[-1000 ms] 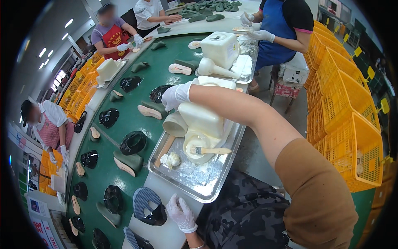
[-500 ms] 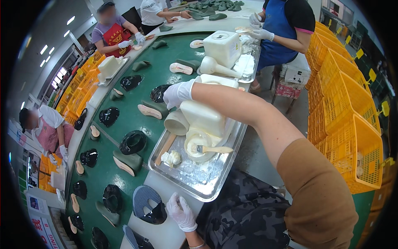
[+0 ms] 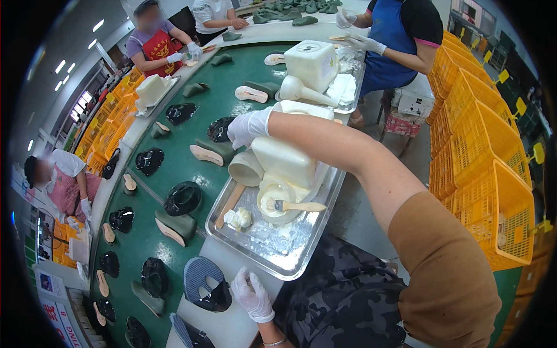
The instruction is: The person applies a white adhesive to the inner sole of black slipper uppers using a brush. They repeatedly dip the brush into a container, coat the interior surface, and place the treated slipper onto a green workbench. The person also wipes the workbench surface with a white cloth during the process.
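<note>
Looking L to R from where I stand, I get the green belt [image 3: 141,240] first, w/ a glossy black cuff [image 3: 183,198] lying by a green form [image 3: 181,223] w/ a pale sole. Next, on the white counter [image 3: 238,264], there's a ridged blue-grey footbed [image 3: 197,271] w/ a black strap.

Then the main pc.: a shiny black upper [image 3: 218,129] on the belt, just beyond another pale-soled form [image 3: 203,155]. Looks light & thin, prob. bendy w/ some spring. Shine suggests it's slick, so a gloved grip could slide; gloss prob. scuffs easily, tho it shouldn't break. Best hold, I'd say: thumb inside, fingers outside, mid-rim, so it doesn't fold.

The R hand [image 3: 248,126], white-gloved, is right at its edge, fingers pointing down; can't tell if they're pinching or only touching, b/c the tips don't show clearly. The L hand [image 3: 253,294], also gloved, hangs loose near the footbed, fingers half-curled & a bit apart, nothing visible in it.

Further R: a metal tray [image 3: 264,255] w/ a white container [image 3: 284,162] by the R forearm & a wooden-handled brush [image 3: 307,206] lying across a pot.
</note>
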Demonstrator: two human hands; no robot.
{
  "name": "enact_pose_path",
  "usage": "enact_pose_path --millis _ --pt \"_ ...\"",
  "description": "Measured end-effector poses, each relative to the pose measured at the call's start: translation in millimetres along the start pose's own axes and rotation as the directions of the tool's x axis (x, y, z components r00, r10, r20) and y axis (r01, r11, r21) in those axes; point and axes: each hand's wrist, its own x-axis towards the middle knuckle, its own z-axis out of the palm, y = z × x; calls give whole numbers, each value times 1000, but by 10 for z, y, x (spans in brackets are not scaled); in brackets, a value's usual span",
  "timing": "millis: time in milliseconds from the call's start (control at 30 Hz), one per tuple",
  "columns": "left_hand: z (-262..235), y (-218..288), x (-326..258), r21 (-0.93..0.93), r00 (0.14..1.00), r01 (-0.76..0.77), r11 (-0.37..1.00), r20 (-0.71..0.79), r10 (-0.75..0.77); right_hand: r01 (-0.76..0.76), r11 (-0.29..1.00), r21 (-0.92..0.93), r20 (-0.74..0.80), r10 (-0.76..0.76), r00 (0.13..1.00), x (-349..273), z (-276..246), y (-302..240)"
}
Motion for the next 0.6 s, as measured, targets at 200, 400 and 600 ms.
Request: enact_pose_path --millis 200,400,600 --pt "10 13 1 2 1000 9 1000 -2 -9 13 1000 -4 -29 -13 999 10 21 27" --pt "0 -34 -4 45 1000 -15 999 12 14 11 1000 -1 -26 -11 1000 61 38 37" --pt "1 -32 -4 48 1000 -18 999 19 17 12 1000 -8 -21 -12 1000 49 31 51"
